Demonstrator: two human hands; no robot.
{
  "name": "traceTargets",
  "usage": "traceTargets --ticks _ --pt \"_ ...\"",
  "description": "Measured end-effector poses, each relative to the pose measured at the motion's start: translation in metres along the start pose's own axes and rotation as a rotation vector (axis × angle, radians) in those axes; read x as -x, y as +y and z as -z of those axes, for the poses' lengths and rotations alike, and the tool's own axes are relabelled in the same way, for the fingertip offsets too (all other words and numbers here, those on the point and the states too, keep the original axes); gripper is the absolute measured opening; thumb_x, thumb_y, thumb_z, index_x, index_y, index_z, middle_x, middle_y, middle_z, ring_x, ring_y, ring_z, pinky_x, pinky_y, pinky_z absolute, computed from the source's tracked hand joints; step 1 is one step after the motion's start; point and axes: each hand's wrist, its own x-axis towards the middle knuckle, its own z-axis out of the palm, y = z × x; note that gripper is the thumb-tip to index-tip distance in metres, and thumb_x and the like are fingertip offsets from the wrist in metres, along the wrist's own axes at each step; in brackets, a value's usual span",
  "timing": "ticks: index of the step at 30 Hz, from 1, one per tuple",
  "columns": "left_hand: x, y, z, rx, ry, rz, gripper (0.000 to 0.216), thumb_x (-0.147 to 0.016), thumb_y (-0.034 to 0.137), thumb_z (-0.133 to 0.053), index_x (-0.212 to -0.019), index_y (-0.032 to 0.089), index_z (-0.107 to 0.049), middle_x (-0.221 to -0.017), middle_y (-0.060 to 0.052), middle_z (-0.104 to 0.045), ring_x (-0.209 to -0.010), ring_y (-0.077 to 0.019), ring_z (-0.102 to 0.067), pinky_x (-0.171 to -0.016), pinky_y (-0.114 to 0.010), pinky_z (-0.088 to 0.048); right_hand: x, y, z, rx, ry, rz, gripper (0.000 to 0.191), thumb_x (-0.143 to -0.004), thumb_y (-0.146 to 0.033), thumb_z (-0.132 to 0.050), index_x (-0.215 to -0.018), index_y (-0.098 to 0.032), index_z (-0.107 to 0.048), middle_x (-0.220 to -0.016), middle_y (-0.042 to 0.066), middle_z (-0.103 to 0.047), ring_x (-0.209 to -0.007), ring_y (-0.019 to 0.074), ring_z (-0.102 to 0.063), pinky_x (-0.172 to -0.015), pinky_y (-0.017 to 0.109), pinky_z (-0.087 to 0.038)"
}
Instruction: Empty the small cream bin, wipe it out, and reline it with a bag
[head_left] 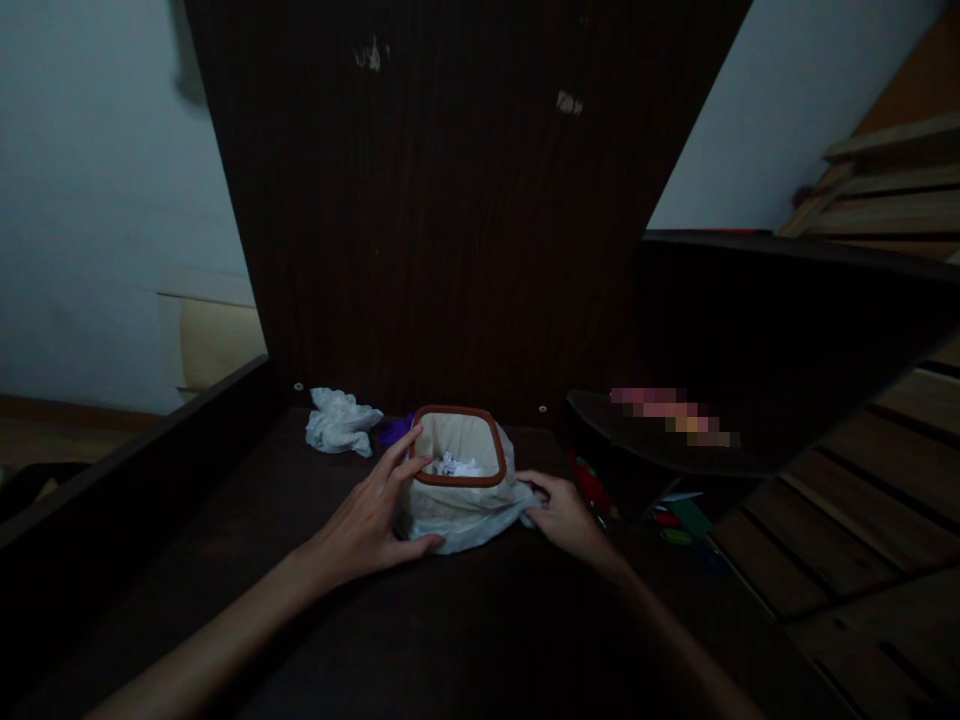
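A small bin with a reddish-brown rim stands on a dark wooden surface. A thin white plastic bag is draped around its outside. Crumpled white paper lies inside it. My left hand rests against the bin's left side, fingers spread over the rim and the bag, thumb under the bag's lower edge. My right hand is at the bin's right side, fingers closed on a fold of the bag.
A crumpled white tissue and something purple lie behind the bin on the left. A tall dark wooden panel rises right behind it. Coloured items sit low on the right, beside wooden slats.
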Motion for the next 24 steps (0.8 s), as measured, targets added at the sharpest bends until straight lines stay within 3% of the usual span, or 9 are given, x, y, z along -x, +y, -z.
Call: traceTargets --ticks 3,6,10,14,16,20,24 --pt "0.001 -0.002 -0.003 -0.002 0.012 -0.019 0.096 -0.079 0.039 -0.082 -0.152 0.032 -0.019 -0.167 -0.020 -0.012 -0.152 -0.0398 -0.029 -0.114 -0.058 -0.045 -0.001 -0.001 0.005 -0.405 -0.087 0.044 0.054 -0.075 -0.021 -0.051 -0.128 -0.024 -0.050 -0.102 0.006 -0.072 -0.087 0.0228 -0.071 -0.065 0.034 -0.059" --pt "0.001 -0.004 -0.007 0.006 0.033 -0.029 0.099 -0.079 0.036 -0.083 -0.153 0.032 -0.017 -0.167 -0.019 -0.011 -0.153 -0.0389 -0.027 -0.115 -0.057 -0.044 0.000 -0.012 0.009 -0.773 -0.116 0.039 0.046 -0.082 -0.029 -0.058 -0.126 -0.027 -0.045 -0.111 0.006 -0.068 -0.095 0.0230 -0.070 -0.071 0.038 -0.061" --pt "0.000 -0.005 -0.012 0.020 0.083 -0.056 0.095 -0.081 0.030 -0.081 -0.153 0.031 -0.018 -0.167 -0.020 -0.013 -0.154 -0.0383 -0.025 -0.116 -0.057 -0.043 0.000 -0.028 0.003 -0.625 -0.055 0.005 0.045 -0.087 -0.034 -0.069 -0.127 -0.027 -0.050 -0.121 0.008 -0.063 -0.104 0.0211 -0.066 -0.079 0.034 -0.059" --pt "-0.001 -0.005 -0.015 0.016 0.121 -0.078 0.087 -0.082 0.025 -0.079 -0.149 0.029 -0.024 -0.165 -0.021 -0.018 -0.152 -0.0383 -0.029 -0.115 -0.056 -0.044 -0.007 -0.032 -0.006 -0.494 0.083 0.105 0.018 -0.091 -0.040 -0.064 -0.093 -0.022 -0.069 -0.105 0.008 -0.061 -0.098 0.0210 -0.062 -0.073 0.029 -0.054" --pt "0.000 -0.006 -0.015 0.011 0.120 -0.078 0.084 -0.082 0.023 -0.078 -0.148 0.028 -0.025 -0.165 -0.021 -0.019 -0.151 -0.0381 -0.031 -0.114 -0.056 -0.045 -0.013 -0.032 -0.008 -0.537 0.157 0.100 0.022 -0.088 -0.041 -0.067 -0.080 -0.021 -0.070 -0.092 0.006 -0.061 -0.087 0.0198 -0.060 -0.069 0.028 -0.051" --pt "0.000 -0.007 -0.011 0.010 0.102 -0.082 0.082 -0.082 0.022 -0.077 -0.146 0.027 -0.026 -0.165 -0.022 -0.019 -0.151 -0.0379 -0.032 -0.114 -0.057 -0.045 -0.023 -0.032 -0.014 -0.663 0.263 0.029 0.022 -0.082 -0.042 -0.071 -0.072 -0.022 -0.068 -0.078 0.002 -0.059 -0.076 0.0188 -0.055 -0.066 0.028 -0.045" --pt "0.003 -0.006 -0.009 0.035 0.043 -0.061 0.102 -0.079 0.030 -0.083 -0.155 0.030 -0.015 -0.169 -0.021 -0.009 -0.155 -0.0389 -0.022 -0.119 -0.059 -0.038 -0.027 -0.031 -0.026 -0.752 0.328 -0.062 0.016 -0.077 -0.039 -0.073 -0.078 -0.023 -0.069 -0.081 0.001 -0.063 -0.081 0.0204 -0.058 -0.072 0.030 -0.045"
